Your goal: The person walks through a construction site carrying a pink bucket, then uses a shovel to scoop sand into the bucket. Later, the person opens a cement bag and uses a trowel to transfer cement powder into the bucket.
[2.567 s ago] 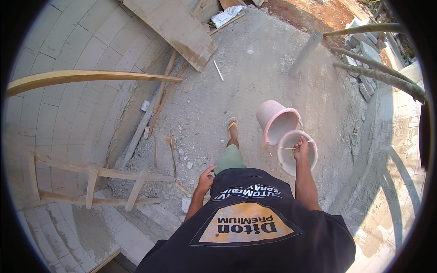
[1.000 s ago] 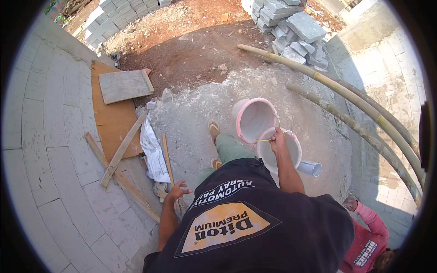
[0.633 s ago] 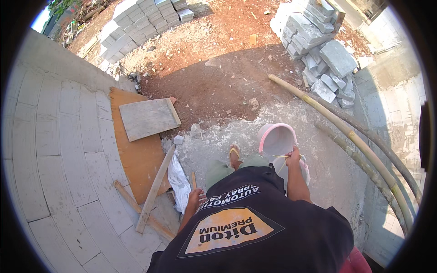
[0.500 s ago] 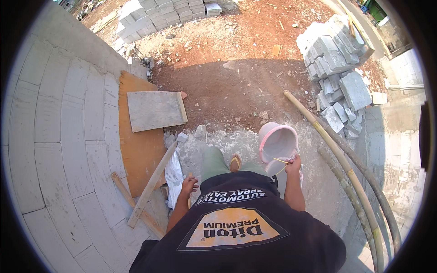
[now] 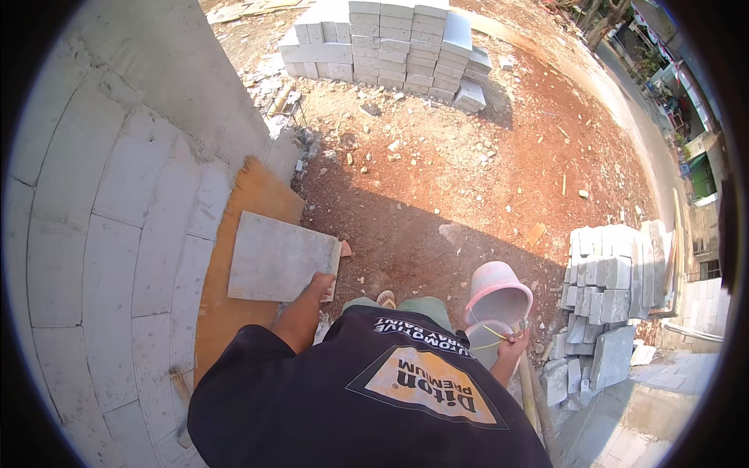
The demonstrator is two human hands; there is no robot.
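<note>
Right hand [image 5: 513, 344] closed around thin yellow handle [image 5: 495, 334]; pink-rimmed bucket [image 5: 493, 274] just beyond grip, second bucket [image 5: 483, 354] just left of grip. Left hand [image 5: 321, 284], well left of grip, overlaps grey board [image 5: 273, 253] in view; finger closure, contact cannot be told.

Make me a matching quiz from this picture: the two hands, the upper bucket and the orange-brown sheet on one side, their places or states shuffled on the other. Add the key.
Column one
1. Left hand
2. Right hand
3. Upper bucket
4. Orange-brown sheet

Column two
A. Pink-rimmed, its open mouth in view
B. Partly hidden behind the grey board
C. At the grey board's near right corner
D. Closed on a thin yellow handle

Right pairs: 1-C, 2-D, 3-A, 4-B
</note>
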